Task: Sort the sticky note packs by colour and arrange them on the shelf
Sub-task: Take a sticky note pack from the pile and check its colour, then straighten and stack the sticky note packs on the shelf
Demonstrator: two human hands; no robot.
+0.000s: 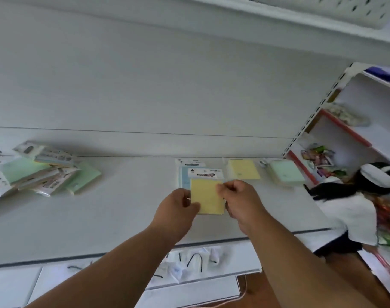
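The flat, square yellow sticky note pack in clear wrapping with a white header card (207,194) is held just above the white shelf (122,207), near its middle. The left hand (178,210) pinches its left edge; the right hand (238,201) pinches its right edge, fingers curled on the wrapper. Judged light and fairly stiff as a block, though the film is probably slippery; the side edges, or the header card, look the soundest places to hold.

Count on the shelf:
- One held yellow pack.
- One pale blue pile (185,174) directly behind it; number of packs cannot be told.
- One yellow pack or pile (243,169) to the right.
- One green pile (286,173) further right.
- One unsorted heap of mixed packs (45,172) far left, mostly green showing; count indeterminate.

A person in white (349,210) stands at right, beside stocked neighbouring shelving (345,130).
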